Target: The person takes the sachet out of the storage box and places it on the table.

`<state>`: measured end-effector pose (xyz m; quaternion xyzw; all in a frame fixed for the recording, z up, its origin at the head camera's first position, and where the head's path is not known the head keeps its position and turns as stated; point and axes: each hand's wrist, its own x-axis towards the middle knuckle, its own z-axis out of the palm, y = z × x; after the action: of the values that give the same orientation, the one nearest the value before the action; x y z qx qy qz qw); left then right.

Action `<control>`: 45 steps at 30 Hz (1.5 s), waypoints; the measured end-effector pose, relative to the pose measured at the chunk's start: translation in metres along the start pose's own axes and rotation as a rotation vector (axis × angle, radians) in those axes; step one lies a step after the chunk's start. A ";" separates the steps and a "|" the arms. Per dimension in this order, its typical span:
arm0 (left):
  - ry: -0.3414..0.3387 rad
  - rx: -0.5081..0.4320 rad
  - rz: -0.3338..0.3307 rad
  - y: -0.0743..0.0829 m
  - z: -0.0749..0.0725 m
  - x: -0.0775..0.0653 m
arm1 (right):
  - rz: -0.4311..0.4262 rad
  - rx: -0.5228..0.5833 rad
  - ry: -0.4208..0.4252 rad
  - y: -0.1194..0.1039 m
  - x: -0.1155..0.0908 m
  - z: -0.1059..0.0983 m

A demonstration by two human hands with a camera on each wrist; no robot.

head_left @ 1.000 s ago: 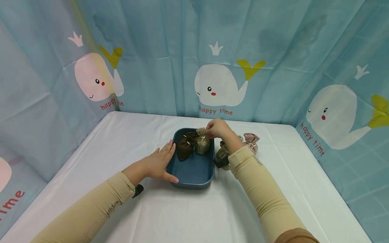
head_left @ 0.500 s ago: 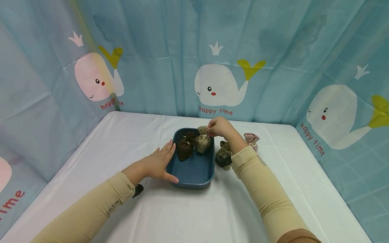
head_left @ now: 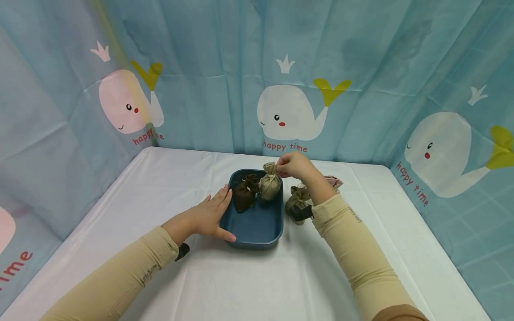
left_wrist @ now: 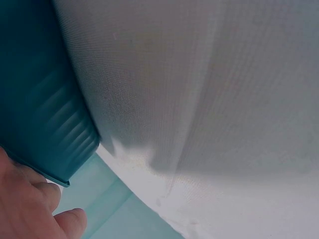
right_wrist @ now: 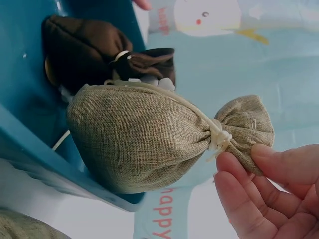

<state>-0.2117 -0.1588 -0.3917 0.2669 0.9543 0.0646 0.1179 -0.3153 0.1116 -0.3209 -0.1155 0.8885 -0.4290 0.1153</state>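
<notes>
"Pale-blue curtain with whale prints behind; white-covered table below. Furthest left?"

"Left hand. Fingers spread and straight along the left rim of a dark-blue tub, thumb at the near corner. Steadying it, I'd judge."

"And inside?"

"Brown sack, far left part, neck tied, untouched by either hand. Just right of it, a tan sack, upright in the head view, over the far right part of the tub. Can't tell whether its base clears the floor."

"Who has it?"

"Right hand. Fingers pinch the gathered top, beyond the tie."

"Further right?"

"On the table, just beside the tub: second tan sack, partly behind black wrist gear. Then a pink sack, mostly hidden by the right arm. More behind? Can't tell."

"Progress?"

"Partway, my reading. One sack in the tub, one pinched over it, at least two outside. Direction unsettled. If unloading, the pinched one must clear the rim and the brown one is left; if loading, it needs releasing and the outside ones are left."
</notes>
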 end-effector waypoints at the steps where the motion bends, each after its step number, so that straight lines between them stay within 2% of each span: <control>1: 0.000 0.002 -0.001 0.000 0.000 0.000 | -0.001 0.001 0.000 -0.001 -0.002 -0.001; 8: -0.003 -0.003 -0.004 0.000 0.000 0.000 | -0.016 -0.001 -0.008 -0.008 -0.011 -0.007; 13: -0.003 0.010 -0.013 -0.001 0.000 0.001 | -0.033 0.045 0.001 -0.012 -0.015 -0.010; 29: -0.001 0.005 -0.012 -0.003 0.003 0.003 | -0.136 0.100 0.023 -0.027 -0.039 -0.024; 41: 0.000 0.003 -0.016 -0.002 0.003 0.002 | -0.172 0.117 0.037 -0.029 -0.051 -0.033; 45: -0.002 0.006 -0.014 -0.001 0.002 0.002 | -0.160 0.129 0.042 -0.030 -0.058 -0.038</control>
<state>-0.2132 -0.1590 -0.3944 0.2606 0.9562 0.0605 0.1186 -0.2692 0.1393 -0.2682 -0.1694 0.8491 -0.4955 0.0690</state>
